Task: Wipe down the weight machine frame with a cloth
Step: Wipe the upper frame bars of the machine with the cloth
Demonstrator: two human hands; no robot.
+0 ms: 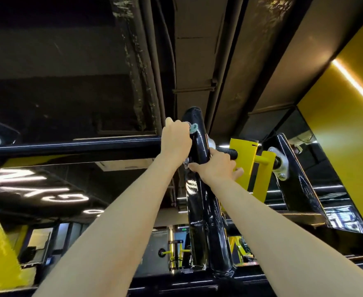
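Observation:
I look up at the weight machine's glossy black frame post (204, 206), which rises to a rounded top near the ceiling. My left hand (176, 139) is raised against the post's upper left side and grips a small grey-green cloth (193, 127); only a bunched corner of it shows past my fingers. My right hand (216, 166) holds the same post lower down, fingers curled around its right side and thumb across the front. Both arms reach up from the bottom of the view.
A black crossbar (69, 146) runs left from the post. To the right are a yellow bracket (243, 166), a threaded black axle (228, 151) and a second black post (294, 168). Ceiling ducts are overhead. A yellow wall (347, 116) with a light strip stands at right.

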